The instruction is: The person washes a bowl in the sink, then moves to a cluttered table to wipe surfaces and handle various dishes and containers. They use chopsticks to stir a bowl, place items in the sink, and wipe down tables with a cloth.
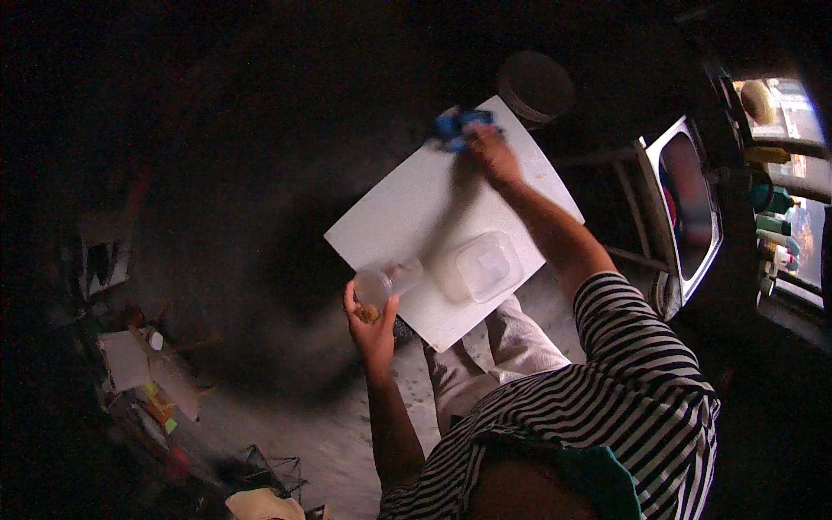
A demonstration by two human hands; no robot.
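My left hand [374, 322] holds a clear plastic container [380, 279] at the near left edge of a white board-like tabletop [403, 214]. A small brownish thing [366, 314] shows between that thumb and fingers. At the tabletop's far end, my right hand [493, 153] is on a blurred blue cloth-like bundle [463, 130], its fingers partly hidden. A translucent square plastic container [491, 266] sits on the tabletop near the right corner, between my forearms and close to my knees.
Beyond the far corner stands a dark bucket [536, 88]. On the right is a metal sink basin [686, 208] on a frame, with bottles [773, 198] by a window behind it. Papers and boxes [127, 361] lie at the lower left. Much of the surroundings is dark.
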